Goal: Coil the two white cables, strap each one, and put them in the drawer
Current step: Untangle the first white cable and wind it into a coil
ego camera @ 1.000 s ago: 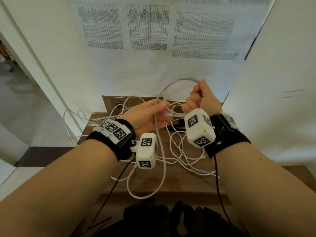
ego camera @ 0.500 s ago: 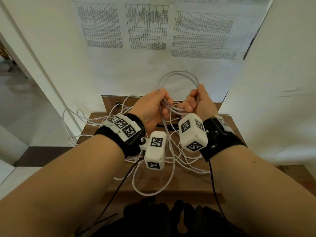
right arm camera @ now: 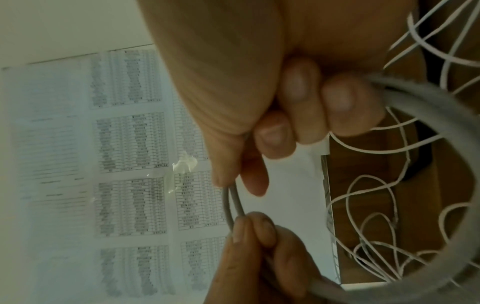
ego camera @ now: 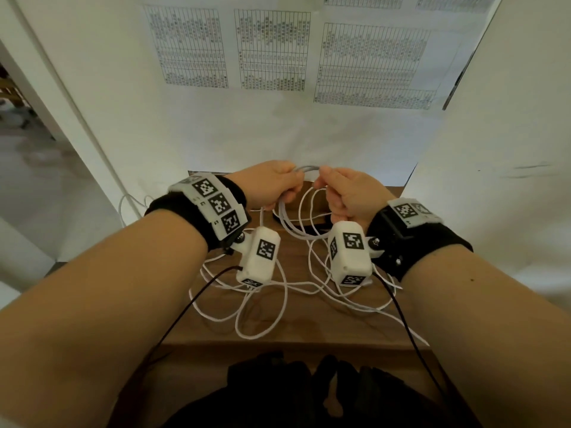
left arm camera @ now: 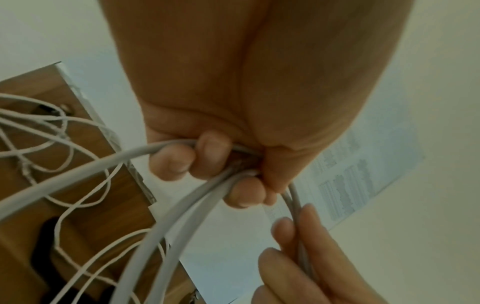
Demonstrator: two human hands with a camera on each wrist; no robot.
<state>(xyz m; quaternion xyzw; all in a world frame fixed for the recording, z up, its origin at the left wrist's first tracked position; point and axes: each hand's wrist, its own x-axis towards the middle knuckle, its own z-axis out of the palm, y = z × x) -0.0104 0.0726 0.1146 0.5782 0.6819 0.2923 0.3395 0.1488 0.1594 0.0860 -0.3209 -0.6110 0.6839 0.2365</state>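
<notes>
- 2 hands are raised side by side above a brown wooden surface [ego camera: 296, 332], both gripping the same white cable [ego camera: 307, 168].
- Left hand [ego camera: 268, 183]: fingers curled into a fist round the cable; the left wrist view shows several turns of the cable [left arm camera: 182, 205] gathered under the fingers [left arm camera: 171, 158] and thumb.
- Right hand [ego camera: 349, 193]: fingers curled, the cable [right arm camera: 233, 203] pinched between thumb and forefinger; the lower fingers [right arm camera: 340, 102] close on a further turn of it.
- A short arc of the cable bridges the gap between the 2 hands; the hands are near each other but not touching in the head view.
- Below the hands, loops of the held cable hang down toward the wooden surface.
- Thinner white cable [ego camera: 265, 316] lies in loose, tangled loops across the wooden surface, some strands trailing off its left edge. Which strands belong to which of the 2 cables cannot be told.
- A dark strap-like item [ego camera: 296, 225] lies on the surface beneath the hands; detail is hidden.
- Each wrist carries a black band and a white marker-coded camera block [ego camera: 259, 257].
- Printed table sheets [ego camera: 272, 50] are fixed to the white wall behind.
</notes>
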